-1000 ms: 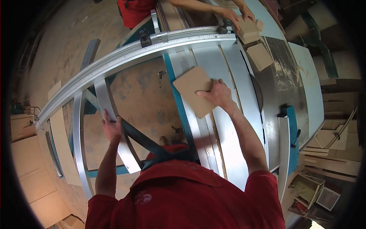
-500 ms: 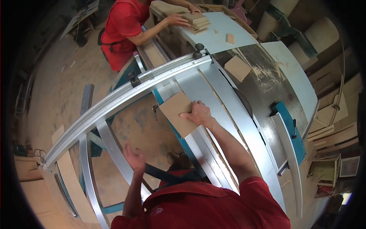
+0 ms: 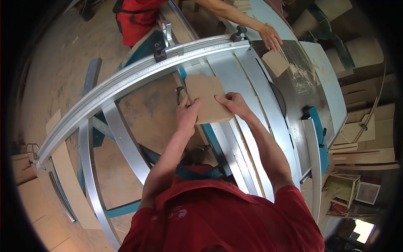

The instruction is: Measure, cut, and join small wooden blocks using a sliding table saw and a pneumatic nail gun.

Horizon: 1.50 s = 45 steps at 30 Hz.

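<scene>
A squarish brown fibreboard panel is between my two hands over the silvery sliding table of a panel saw. My left hand grips its left edge, thumb on top and fingers partly hidden. At the right edge, my right hand holds the panel with its thumb on top and its other fingers mostly hidden. Past the blade slot, a second fibreboard piece lies on the dark saw table. A co-worker's hand reaches down to its far edge.
A long aluminium fence with a scale and black-knobbed stops crosses beyond the panel. A teal rip fence stands at right. Sawdust lies near the second piece. Metal frame bars span the floor at left.
My left hand has come up from beside the frame and taken the panel's left edge. The panel has turned and shifted. The co-worker's hand has moved from the stack to the second piece.
</scene>
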Each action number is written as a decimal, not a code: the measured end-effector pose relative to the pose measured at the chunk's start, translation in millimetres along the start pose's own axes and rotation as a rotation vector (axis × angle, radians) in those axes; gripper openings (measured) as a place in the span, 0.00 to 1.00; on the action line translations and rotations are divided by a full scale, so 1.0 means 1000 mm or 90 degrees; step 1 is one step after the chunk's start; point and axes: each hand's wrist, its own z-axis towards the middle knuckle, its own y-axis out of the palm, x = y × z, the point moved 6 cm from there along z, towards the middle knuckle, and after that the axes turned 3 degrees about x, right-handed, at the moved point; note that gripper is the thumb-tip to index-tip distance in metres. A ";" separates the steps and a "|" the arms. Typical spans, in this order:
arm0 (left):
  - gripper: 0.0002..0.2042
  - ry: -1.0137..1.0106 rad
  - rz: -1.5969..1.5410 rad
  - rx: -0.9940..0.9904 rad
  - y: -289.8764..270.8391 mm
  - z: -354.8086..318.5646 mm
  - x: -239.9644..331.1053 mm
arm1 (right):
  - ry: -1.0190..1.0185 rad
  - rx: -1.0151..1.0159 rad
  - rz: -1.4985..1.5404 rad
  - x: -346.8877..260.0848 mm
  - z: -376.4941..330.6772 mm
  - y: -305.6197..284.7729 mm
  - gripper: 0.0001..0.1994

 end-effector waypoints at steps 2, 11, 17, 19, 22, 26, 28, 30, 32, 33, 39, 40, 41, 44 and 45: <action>0.26 -0.002 -0.117 -0.030 0.007 0.000 0.030 | 0.029 -0.018 0.122 -0.008 -0.007 -0.003 0.30; 0.26 -0.073 -0.133 -0.274 0.017 -0.017 0.035 | 0.075 -0.021 0.606 -0.008 -0.104 0.008 0.29; 0.21 0.134 0.302 -0.044 0.022 0.065 -0.005 | 0.074 0.083 0.411 0.043 -0.168 -0.011 0.30; 0.21 0.409 0.588 0.045 0.042 0.072 0.000 | 0.054 0.091 0.262 0.026 -0.186 -0.043 0.29; 0.19 0.618 0.674 0.096 0.059 0.079 -0.005 | 0.032 0.082 -0.047 -0.004 -0.198 -0.079 0.27; 0.18 0.703 0.741 0.124 0.080 0.075 -0.009 | 0.031 0.071 -0.352 0.010 -0.196 -0.086 0.22; 0.18 0.687 0.764 0.135 0.080 0.077 -0.013 | -0.004 0.078 -0.328 0.019 -0.188 -0.075 0.19; 0.18 0.698 0.760 0.134 0.078 0.080 -0.013 | -0.013 0.075 -0.322 0.020 -0.185 -0.073 0.18; 0.17 0.703 0.764 0.134 0.076 0.082 -0.015 | -0.029 0.076 -0.319 0.019 -0.184 -0.072 0.18; 0.17 0.701 0.767 0.139 0.076 0.082 -0.015 | -0.030 0.074 -0.315 0.021 -0.183 -0.072 0.18; 0.17 0.700 0.784 0.158 0.082 0.084 -0.016 | -0.058 0.096 -0.308 0.028 -0.179 -0.075 0.18; 0.17 0.699 0.787 0.157 0.083 0.085 -0.016 | -0.063 0.101 -0.308 0.029 -0.178 -0.075 0.18; 0.17 0.697 0.788 0.161 0.084 0.087 -0.016 | -0.064 0.098 -0.307 0.031 -0.176 -0.076 0.18; 0.16 0.672 0.800 0.195 0.073 0.090 -0.016 | -0.084 0.085 -0.295 0.029 -0.166 -0.071 0.18; 0.16 0.690 0.796 0.188 0.072 0.089 -0.014 | -0.106 0.061 -0.299 0.027 -0.164 -0.068 0.18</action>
